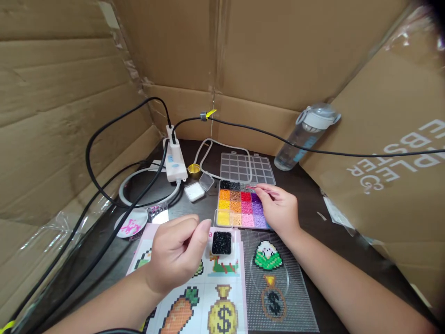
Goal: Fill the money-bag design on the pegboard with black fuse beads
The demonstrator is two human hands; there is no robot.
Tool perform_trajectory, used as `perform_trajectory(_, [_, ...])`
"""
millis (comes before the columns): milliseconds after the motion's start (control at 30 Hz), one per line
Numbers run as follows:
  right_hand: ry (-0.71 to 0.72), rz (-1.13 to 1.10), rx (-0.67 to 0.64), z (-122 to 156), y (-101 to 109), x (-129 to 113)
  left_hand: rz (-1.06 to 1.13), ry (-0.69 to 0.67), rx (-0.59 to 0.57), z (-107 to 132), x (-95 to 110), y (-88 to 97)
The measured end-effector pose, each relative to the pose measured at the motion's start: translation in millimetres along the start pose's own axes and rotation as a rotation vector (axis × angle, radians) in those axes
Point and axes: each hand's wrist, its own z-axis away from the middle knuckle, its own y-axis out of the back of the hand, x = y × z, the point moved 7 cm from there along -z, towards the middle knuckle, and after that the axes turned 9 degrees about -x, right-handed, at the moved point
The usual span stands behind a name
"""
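In my right hand [280, 208] I pinch thin pink-red tweezers [267, 190]. Their tip points left over the top row of the sectioned bead box [235, 206], which is sorted by colour. Whether the tip grips a bead is too small to tell. My left hand [179, 253] is curled in a loose fist above the pattern sheet [201, 290], with nothing visible in it. Just right of that fist, a small clear box of black beads [221, 243] sits on the sheet. The clear pegboard [295, 287] carries a finished-looking green-and-white bead figure [268, 255] and a partly filled money-bag outline [273, 301].
Behind the bead box lies its transparent lid [245, 168]. A small open box of white beads [194, 191], a gold cup [193, 170] and a power strip [174, 160] stand left. A water bottle [301, 139] leans back right. Black cables [239, 125] cross the space between cardboard walls.
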Motion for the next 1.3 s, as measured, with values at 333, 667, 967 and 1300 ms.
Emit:
perform_trajectory(333, [0.011, 0.032, -0.01, 0.1, -0.4, -0.9, -0.005, 0.002, -0.008, -0.9, 3.1, -0.1])
perform_trajectory(667, [0.032, 0.039, 0.011, 1.1, 2.2, -2.2, -0.012, 0.01, -0.014, -0.7, 2.4, -1.0])
perform_trajectory(967, [0.01, 0.021, -0.02, -0.3, -1.0, -1.8, -0.008, 0.014, -0.019, -0.5, 1.5, -1.4])
perform_trajectory(1300, [-0.022, 0.007, -0.015, -0.2, -0.8, -0.7, -0.011, 0.005, -0.019, -2.4, 3.4, -1.5])
